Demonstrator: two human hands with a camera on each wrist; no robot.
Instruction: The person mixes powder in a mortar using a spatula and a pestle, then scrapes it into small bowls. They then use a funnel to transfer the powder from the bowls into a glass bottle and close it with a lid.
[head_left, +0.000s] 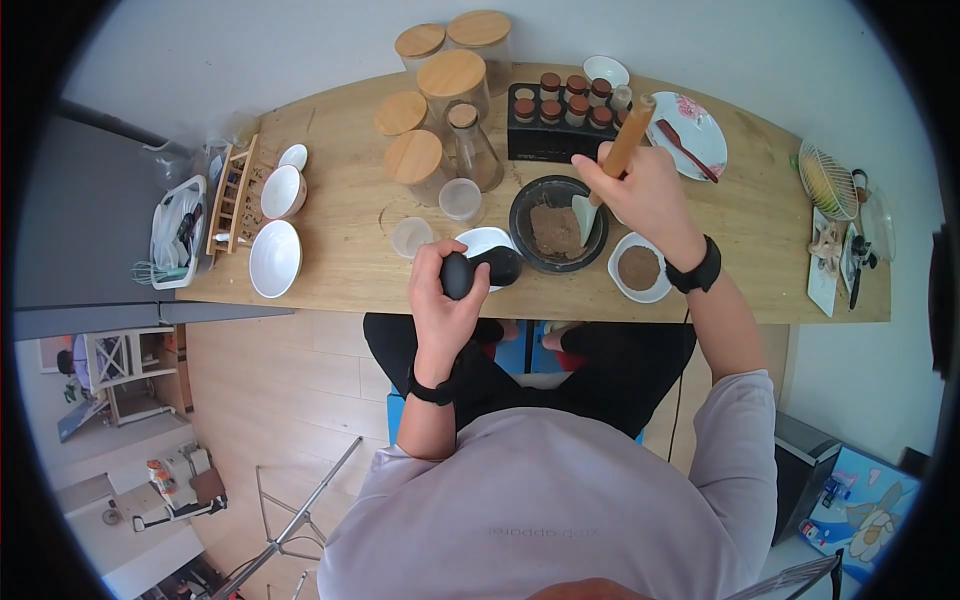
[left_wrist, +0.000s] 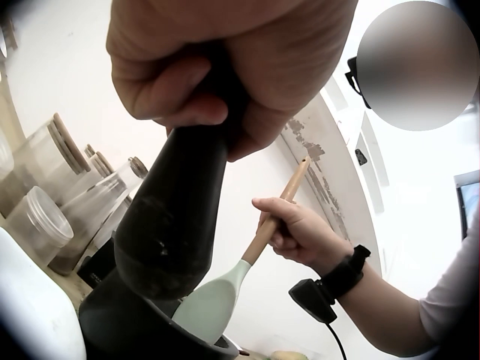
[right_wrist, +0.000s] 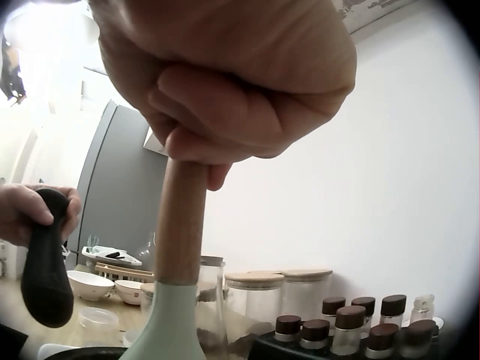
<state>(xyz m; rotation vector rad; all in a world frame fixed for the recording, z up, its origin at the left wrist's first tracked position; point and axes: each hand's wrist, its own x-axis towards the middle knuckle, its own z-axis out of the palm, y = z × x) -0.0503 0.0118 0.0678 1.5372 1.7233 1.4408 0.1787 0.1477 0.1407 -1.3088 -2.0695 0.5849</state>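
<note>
A black mortar (head_left: 518,240) holds brown powder (head_left: 555,228). My right hand (head_left: 648,192) grips the wooden handle (head_left: 628,138) of a pale green spatula, its blade (head_left: 583,218) down inside the mortar at the right side. My left hand (head_left: 448,300) holds a black pestle (head_left: 503,266) by its narrow end, left of the mortar and over a white dish (head_left: 482,238). In the left wrist view the thick end of the pestle (left_wrist: 169,225) hangs near the mortar's rim. A white bowl (head_left: 640,290) of brown powder stands at the right.
Wood-lidded jars (head_left: 415,160), a glass bottle (head_left: 478,160) and small plastic cups (head_left: 412,237) stand to the left and behind. A black rack (head_left: 540,146) of spice bottles and a flowered plate (head_left: 710,130) are behind the mortar. White bowls (head_left: 275,260) sit at far left.
</note>
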